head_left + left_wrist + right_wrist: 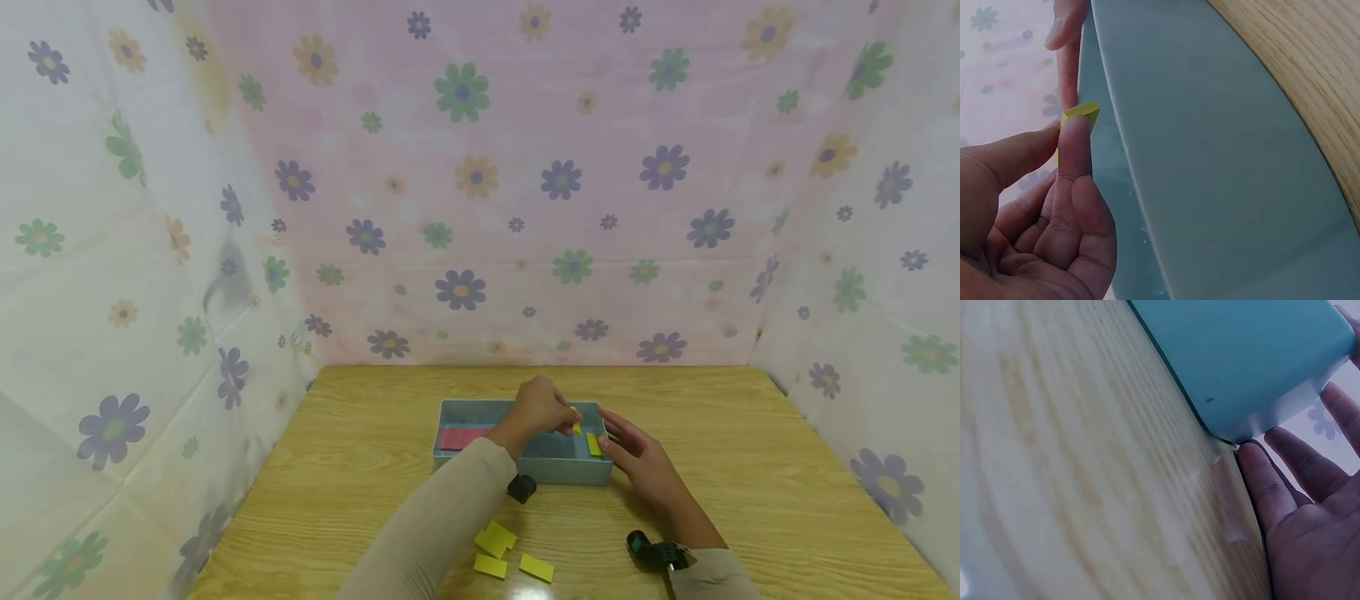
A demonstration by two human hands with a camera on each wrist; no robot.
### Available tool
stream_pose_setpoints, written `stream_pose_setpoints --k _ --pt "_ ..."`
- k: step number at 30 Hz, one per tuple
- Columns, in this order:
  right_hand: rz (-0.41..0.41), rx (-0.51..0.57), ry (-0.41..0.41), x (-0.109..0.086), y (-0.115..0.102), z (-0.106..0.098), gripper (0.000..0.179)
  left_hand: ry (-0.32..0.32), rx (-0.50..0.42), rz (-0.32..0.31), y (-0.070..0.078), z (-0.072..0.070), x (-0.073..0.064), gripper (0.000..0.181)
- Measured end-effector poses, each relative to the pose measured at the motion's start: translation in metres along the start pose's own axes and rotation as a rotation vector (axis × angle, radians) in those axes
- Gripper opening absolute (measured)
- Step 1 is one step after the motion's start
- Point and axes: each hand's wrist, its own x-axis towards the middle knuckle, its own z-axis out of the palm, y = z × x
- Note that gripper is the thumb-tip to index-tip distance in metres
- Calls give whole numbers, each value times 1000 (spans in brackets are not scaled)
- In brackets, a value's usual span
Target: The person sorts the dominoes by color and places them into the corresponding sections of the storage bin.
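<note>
Over the right half of a blue-grey rectangular bin, my left hand pinches a small yellow rectangular piece between thumb and fingertips. Another yellow piece sits inside at the bin's right end. Pink pieces lie at its left end, partly hidden by my left forearm. My right hand rests against the bin's right end, its fingers extended. The right wrist view shows those fingertips touching the bin near its lower corner.
Several yellow pieces lie on the wooden table in front of the bin, some overlapping. A black wrist device is strapped by the right sleeve, and another shows beside the left sleeve. Flower-patterned cloth stands behind and at both sides.
</note>
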Motion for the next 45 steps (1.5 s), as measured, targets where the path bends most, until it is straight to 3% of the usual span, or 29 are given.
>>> stream_pose_setpoints --k 8,29,37,45 --pt "10 8 -8 0 0 1 62 -3 27 -4 0 3 2 24" --pt "0 24 -8 0 2 0 59 -7 -9 -22 -1 8 4 20" --pt "1 29 -10 0 1 -1 59 -116 -85 -32 -3 16 1 28" --pt "3 25 -8 1 1 -1 59 -109 -27 -49 -2 18 -2 34"
